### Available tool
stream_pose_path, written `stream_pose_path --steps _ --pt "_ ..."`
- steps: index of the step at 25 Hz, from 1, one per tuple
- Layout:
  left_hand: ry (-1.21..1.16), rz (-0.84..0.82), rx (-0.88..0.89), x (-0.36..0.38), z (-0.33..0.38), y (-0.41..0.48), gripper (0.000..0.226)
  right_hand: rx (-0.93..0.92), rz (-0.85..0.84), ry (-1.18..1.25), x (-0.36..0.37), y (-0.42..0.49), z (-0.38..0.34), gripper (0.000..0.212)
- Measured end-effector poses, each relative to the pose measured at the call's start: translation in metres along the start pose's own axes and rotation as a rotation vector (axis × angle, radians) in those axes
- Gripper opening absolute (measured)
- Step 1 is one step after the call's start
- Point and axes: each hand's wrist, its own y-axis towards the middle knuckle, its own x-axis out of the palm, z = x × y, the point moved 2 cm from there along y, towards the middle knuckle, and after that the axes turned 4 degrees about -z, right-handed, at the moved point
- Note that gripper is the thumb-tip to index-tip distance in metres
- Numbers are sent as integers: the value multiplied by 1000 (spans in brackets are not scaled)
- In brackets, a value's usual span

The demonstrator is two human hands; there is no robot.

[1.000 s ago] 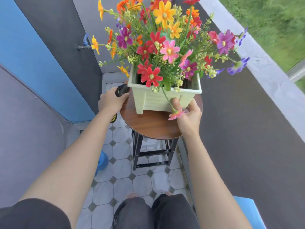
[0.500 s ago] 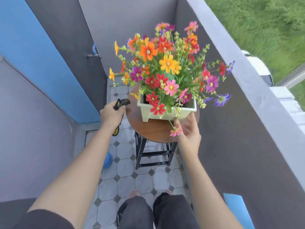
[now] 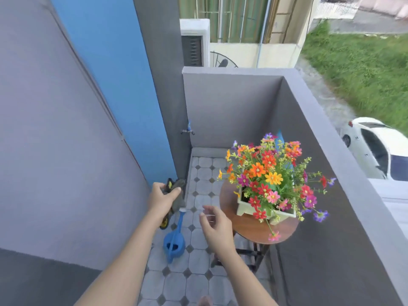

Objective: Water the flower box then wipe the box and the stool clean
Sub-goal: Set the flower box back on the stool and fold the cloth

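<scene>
Both hands have drawn back from the flower box on the stool, the left hand clamped on a dark cloth, the right hand open and empty, so watering seems next: reaching down for the blue watering can on the floor.

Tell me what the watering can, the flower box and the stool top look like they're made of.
Watering can: blue plastic, judging by its uniform colour and moulded shape. Flower box: pale green-cream, matte, with ribbed sides, probably moulded plastic. Stool top: brown with wood-like grain and a slight sheen, likely varnished wood or veneer.
</scene>
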Motion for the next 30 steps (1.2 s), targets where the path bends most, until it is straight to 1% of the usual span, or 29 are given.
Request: stream_pose_path --steps 3,5,7,8,10,12,15,16,17,20,22,24,26,28,30 --pt "-126 16 21 -33 20 0 38 -42 -146 -28 16 28 -50 25" --pt "-209 -4 10 -48 29 2 41 -48 -227 10 30 40 -74 37" --pt "-280 -50 20 -59 36 3 45 -35 -270 131 41 50 -97 46" --pt "-296 -82 34 -62 38 2 46 -11 -289 201 44 54 -106 47" --pt "-360 -146 103 -71 47 -3 40 32 -330 292 47 61 -125 49" --pt "-458 -203 180 -80 55 -3 38 66 -348 371 49 69 -138 57" --pt "-506 -314 294 -93 66 -4 62 58 -314 456 44 78 -151 68" --pt "-523 -346 316 -94 72 -4 65 58 -304 484 39 80 -155 64" --pt "-548 -374 332 -94 79 -3 65 52 -288 517 33 82 -159 56" --pt "-684 -465 405 -78 119 -8 60 -40 -167 638 -8 84 -169 31" --pt "-828 -520 434 -55 152 -11 59 -139 -40 719 -50 81 -171 16" --pt "-942 -634 426 -24 185 -19 54 -212 109 745 -99 68 -172 14" --pt "-923 -780 453 14 218 -36 40 -307 235 709 -148 50 -168 12" --pt "-820 -892 499 61 247 -59 51 -413 396 676 -198 21 -160 11" --pt "-693 -960 568 110 272 -89 51 -478 599 675 -246 -15 -146 13"
